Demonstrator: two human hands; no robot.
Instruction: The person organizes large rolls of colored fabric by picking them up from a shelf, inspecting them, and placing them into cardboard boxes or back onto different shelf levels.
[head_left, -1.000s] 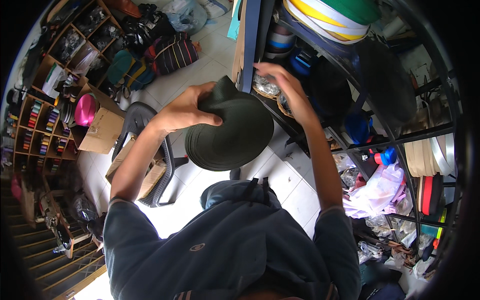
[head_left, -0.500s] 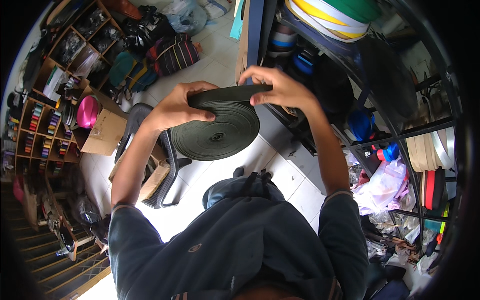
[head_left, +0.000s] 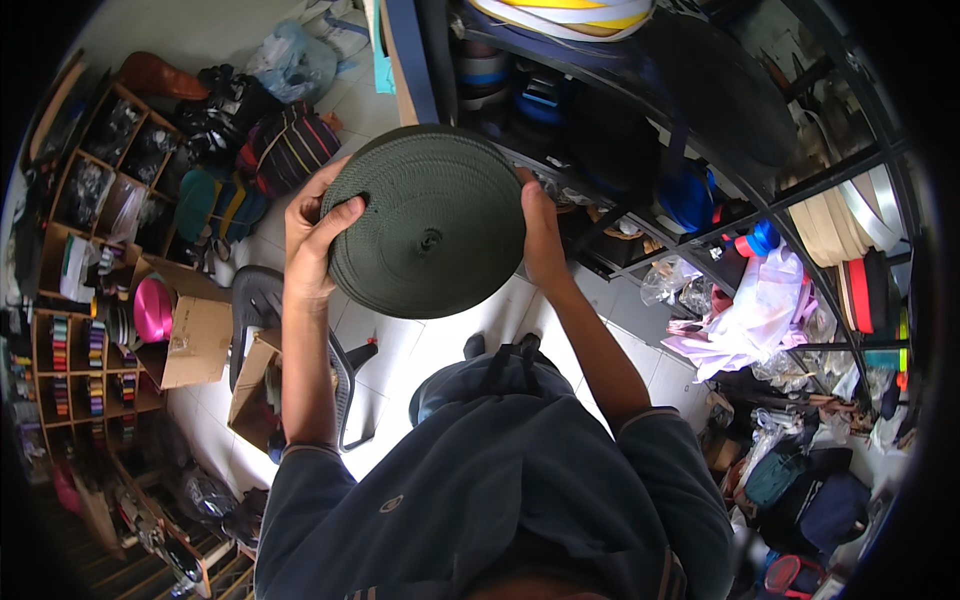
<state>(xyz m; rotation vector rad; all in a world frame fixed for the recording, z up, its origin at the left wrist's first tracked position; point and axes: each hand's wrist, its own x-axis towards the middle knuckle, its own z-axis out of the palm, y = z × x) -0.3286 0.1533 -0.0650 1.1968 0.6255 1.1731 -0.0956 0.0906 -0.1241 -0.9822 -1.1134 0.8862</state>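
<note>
Evidently, left hand (head_left: pixel 318 230) clasping roll (head_left: pixel 430 215) of dark green strap at its left edge — thumb on flat face; left forearm (head_left: pixel 310 370) near upright. Roll held between both hands, spiral showing. Right hand (head_left: pixel 541 228) gripping right rim — fingers mostly hidden; right forearm (head_left: pixel 597 350) slanting up leftward.

Left grip (head_left: pixel 316 236): fingertips, save the thumb's, hidden behind the dark green roll (head_left: pixel 430 270).
Right grip (head_left: pixel 541 232): most fingers covered by the same roll.
Dark chair (head_left: pixel 256 290): partly blocked by the left forearm (head_left: pixel 308 370).
Yellow-and-white strap coil (head_left: pixel 575 17): cut off by the upper edge.
Coloured spools (head_left: pixel 60 345): too small to be told apart.
</note>
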